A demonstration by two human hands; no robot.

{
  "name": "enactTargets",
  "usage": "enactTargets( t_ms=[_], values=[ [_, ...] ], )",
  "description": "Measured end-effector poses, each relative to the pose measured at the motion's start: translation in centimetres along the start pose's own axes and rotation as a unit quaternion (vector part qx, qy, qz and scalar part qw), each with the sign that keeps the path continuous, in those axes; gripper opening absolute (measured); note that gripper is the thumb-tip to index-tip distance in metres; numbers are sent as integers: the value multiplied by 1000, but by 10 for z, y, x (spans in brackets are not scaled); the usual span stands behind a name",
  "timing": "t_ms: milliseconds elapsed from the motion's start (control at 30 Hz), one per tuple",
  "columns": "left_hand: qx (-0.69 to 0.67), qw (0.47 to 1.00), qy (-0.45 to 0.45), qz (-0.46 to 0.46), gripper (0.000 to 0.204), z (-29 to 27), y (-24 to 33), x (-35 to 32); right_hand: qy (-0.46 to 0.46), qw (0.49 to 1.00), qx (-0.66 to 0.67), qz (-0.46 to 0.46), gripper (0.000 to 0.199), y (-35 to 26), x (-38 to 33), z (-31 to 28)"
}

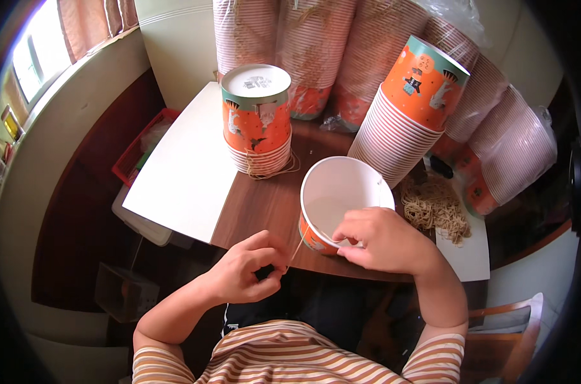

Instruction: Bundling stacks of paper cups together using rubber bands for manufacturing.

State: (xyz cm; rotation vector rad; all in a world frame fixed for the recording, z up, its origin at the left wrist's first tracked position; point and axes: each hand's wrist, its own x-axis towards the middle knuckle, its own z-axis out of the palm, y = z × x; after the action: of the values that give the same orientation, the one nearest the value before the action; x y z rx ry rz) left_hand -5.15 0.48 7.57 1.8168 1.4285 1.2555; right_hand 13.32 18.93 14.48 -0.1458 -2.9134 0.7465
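Note:
In front of me on the table's near edge, a large paper bucket (336,192), white inside and orange outside, tilts with its mouth toward me. A thin tan string (296,248) stretches from its near rim down to my left hand (255,265). The thumb and fingertips of that hand are pinched on the string, just left of the bucket. My right hand (387,242) reaches over the near right rim, its curled fingers closed at the string by the rim. The fingers partly hide the string there.
A short stack of upside-down paper buckets (257,121) stands left, strings around its base. A taller stack (399,137) leans at the right. Behind are plastic-wrapped stacks (313,54). A heap of tan strings (434,208) lies right. A red basket (127,168) sits beyond the table's left edge.

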Motion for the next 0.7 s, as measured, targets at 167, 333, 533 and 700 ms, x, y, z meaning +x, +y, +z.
enactTargets(
  t_ms=[167,333,533,700],
  values=[
    [-45,996,51,61,7,10,-9,5,2,1000,-6,10,13,-2,0,-9],
    [-341,937,80,1,9,13,-15,12,71,997,-6,-2,10,-2,1,-11],
    [-403,892,175,-102,12,12,-16,40,98,993,13,-56,9,-11,19,-14],
    [-428,879,155,-142,15,17,-11,46,61,990,77,-102,8,-8,43,-7]
  ],
)
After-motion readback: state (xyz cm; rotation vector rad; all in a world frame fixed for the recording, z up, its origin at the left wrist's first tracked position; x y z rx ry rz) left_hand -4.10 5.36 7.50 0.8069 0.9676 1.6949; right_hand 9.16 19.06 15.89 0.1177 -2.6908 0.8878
